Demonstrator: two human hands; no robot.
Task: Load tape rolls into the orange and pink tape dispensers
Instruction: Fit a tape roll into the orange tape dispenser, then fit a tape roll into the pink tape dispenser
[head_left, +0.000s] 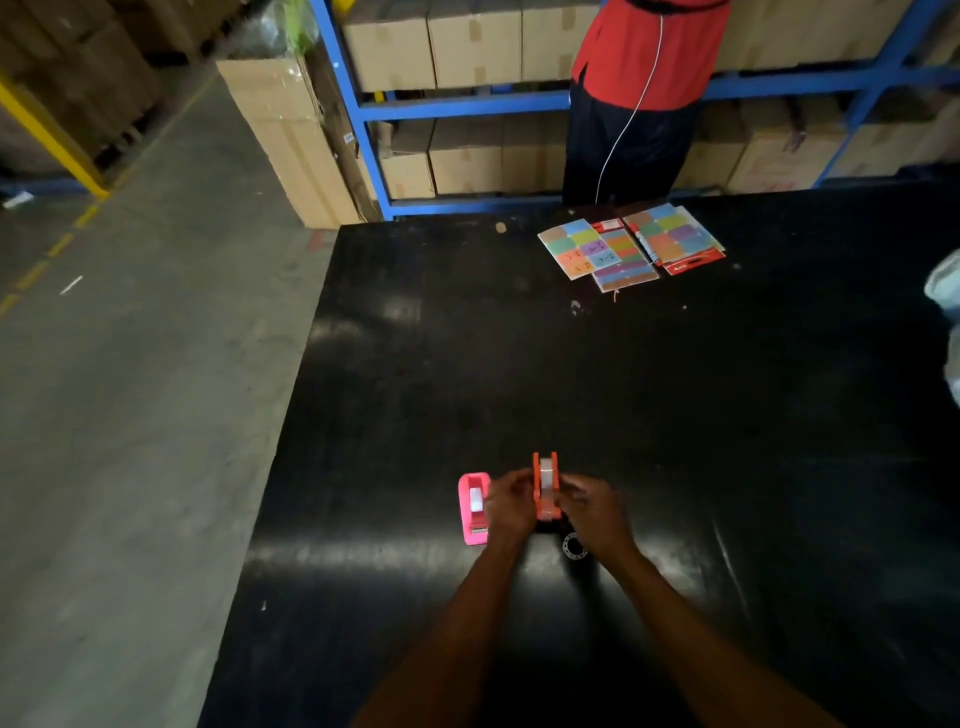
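Observation:
The orange tape dispenser (545, 480) is held between both hands just above the black table (675, 415), with a clear tape roll (547, 474) sitting between its side walls. My left hand (510, 506) grips its left side and my right hand (592, 512) grips its right side. The pink tape dispenser (474, 508) lies on the table directly left of my left hand, and a white tape roll (475, 498) shows inside it. A small clear ring-shaped piece (573, 545) lies on the table under my right wrist.
Packs of coloured sticky notes (628, 247) with a marker lie at the table's far edge. A person in a red top (644, 78) stands behind them, before blue shelving (467, 104) stacked with cardboard boxes. The table's left edge drops to concrete floor (130, 415).

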